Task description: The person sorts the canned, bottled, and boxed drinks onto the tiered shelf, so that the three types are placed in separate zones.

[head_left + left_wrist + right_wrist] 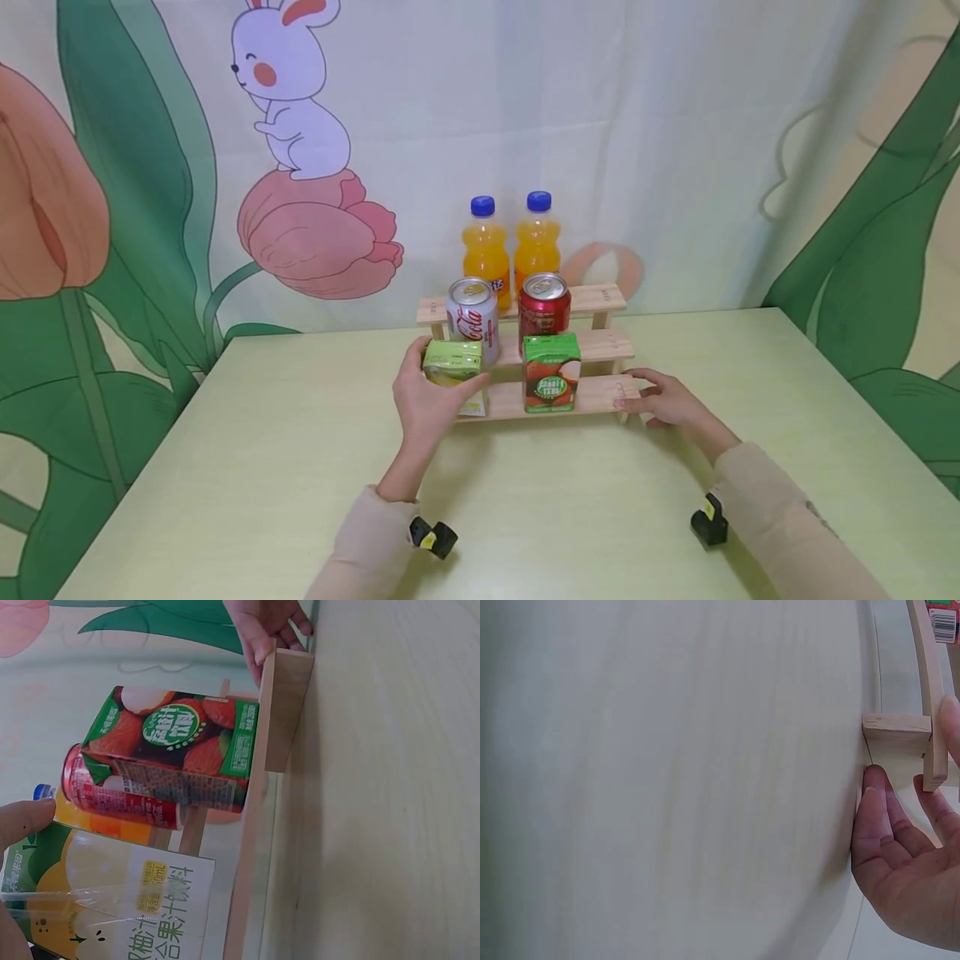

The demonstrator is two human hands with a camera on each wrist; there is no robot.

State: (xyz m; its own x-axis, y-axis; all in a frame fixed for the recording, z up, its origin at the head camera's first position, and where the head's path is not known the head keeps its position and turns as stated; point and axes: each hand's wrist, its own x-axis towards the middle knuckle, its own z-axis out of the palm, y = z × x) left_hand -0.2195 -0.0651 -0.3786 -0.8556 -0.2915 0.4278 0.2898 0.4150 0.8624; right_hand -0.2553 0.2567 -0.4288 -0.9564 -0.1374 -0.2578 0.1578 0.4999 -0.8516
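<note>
My left hand [429, 404] grips a juice carton [112, 892], light green on top with yellow fruit and a white lower part. This carton is at the left end of the lowest tier of a wooden three-step rack [600, 396]; whether its base touches the board I cannot tell. At the rack's right end, my right hand [663, 402] pinches the lowest board, thumb on top and a fingertip at its end. A green-and-red juice carton [551, 375] stands upright on the same tier, right of the held one.
On the middle tier stand a silver-white cola can [474, 312] and a red can [544, 304]. Two orange drink bottles [486, 250] with blue caps occupy the top tier. The rack sits on a pale wooden table [555, 508], near a printed curtain [487, 100].
</note>
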